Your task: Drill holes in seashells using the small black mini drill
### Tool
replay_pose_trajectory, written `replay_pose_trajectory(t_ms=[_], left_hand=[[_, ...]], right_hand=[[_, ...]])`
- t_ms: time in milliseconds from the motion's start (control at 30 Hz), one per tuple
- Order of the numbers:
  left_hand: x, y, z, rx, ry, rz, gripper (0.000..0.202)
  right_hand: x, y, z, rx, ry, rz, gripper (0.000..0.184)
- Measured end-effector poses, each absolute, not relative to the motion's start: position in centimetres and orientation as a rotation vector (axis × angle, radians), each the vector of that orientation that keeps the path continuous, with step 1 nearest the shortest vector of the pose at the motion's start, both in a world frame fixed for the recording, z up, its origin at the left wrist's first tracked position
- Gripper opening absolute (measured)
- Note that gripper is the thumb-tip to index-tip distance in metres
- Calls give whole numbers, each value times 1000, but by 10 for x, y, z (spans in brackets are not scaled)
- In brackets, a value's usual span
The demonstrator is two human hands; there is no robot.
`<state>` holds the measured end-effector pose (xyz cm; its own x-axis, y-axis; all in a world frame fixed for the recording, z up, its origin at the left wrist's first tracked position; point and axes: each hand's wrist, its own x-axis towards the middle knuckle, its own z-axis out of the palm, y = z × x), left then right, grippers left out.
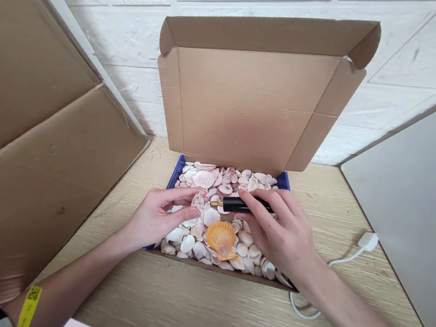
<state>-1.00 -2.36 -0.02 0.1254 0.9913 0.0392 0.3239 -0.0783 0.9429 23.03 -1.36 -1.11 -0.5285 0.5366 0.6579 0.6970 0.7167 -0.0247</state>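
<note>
Grip of right hand closed round smooth black cylindrical tool; left hand pinching small ribbed shell.

1 open box | shells, way too many to count lol | 1 orange shell | 1 black tool | 1 white cable
</note>
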Motion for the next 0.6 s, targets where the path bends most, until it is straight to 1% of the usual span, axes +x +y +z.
replay_pose_trajectory(t_ms=[333, 600], left_hand=[[-13, -24, -1, 1630, 1335, 914, 28], [-13, -25, 2, 1679, 1292, 881, 23]], right_hand=[[229, -15, -15, -984, -2313, -187, 29], [228, -16, -14, -1003, -2341, -164, 29]])
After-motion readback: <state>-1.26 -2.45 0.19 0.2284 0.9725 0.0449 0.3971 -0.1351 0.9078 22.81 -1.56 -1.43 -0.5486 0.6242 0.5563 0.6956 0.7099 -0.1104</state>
